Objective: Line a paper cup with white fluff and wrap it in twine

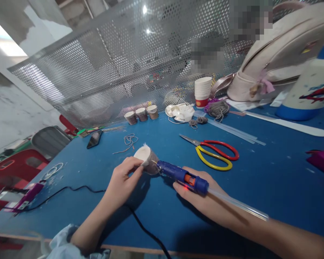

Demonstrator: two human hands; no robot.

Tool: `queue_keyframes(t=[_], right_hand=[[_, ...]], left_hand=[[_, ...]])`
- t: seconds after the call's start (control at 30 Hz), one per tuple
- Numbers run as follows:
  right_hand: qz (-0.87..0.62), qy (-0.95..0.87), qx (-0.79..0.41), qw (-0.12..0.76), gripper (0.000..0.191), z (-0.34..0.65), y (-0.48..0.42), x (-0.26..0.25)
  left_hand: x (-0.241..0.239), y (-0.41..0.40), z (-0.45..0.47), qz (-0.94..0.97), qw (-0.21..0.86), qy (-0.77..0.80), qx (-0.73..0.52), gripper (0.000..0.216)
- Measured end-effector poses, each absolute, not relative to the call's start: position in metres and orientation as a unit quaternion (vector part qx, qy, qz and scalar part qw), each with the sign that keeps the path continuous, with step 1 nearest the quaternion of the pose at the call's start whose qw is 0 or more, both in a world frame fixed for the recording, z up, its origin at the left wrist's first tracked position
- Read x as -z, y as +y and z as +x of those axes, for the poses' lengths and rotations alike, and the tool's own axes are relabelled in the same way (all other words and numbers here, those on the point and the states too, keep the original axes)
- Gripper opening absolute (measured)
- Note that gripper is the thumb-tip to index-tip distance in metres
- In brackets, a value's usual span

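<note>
Left hand (123, 177) pinches cup (146, 158); right hand (198, 195) holds glue gun (182, 176).

Blue bench (259, 187), cluttered
Scissors (213, 151), a phone (94, 139), three small cups (142, 114), stacked paper cups (202, 91) and grey twine (218, 109) lie on it

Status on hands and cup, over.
Left hand gripping cup. Right hand holding glue gun, nozzle at cup. Scissors lie apart, behind.

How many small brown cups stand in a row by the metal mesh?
3: left cup, middle cup, right cup, side by side before the mesh. A fourth like them, the held cup, is in the left hand; none seems hidden.
</note>
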State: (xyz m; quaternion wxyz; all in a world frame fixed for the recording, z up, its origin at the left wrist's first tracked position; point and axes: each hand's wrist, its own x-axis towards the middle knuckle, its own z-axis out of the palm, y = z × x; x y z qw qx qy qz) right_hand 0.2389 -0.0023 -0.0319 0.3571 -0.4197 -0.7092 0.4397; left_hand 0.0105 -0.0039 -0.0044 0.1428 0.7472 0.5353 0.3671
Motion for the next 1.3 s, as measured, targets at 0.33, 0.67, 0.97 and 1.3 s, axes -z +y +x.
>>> queue_keyframes(t=[0.33,0.67,0.97,1.3], right_hand=[[-0.407,-0.715,-0.446,0.352,0.018,0.238,-0.004,0.028],[-0.396,-0.743,-0.415,0.344,0.019,0.234,-0.003,0.031],[-0.389,-0.768,-0.36,0.36,0.016,0.234,-0.004,0.035],[-0.38,-0.781,-0.312,0.385,0.011,0.235,-0.005,0.041]], left_hand=[[0.011,-0.006,0.019,0.698,0.195,0.557,-0.406,0.018],[0.007,-0.005,0.024,0.681,0.205,0.564,-0.42,0.021],[0.008,-0.004,0.024,0.648,0.258,0.57,-0.433,0.02],[0.008,-0.007,0.022,0.652,0.253,0.582,-0.414,0.023]])
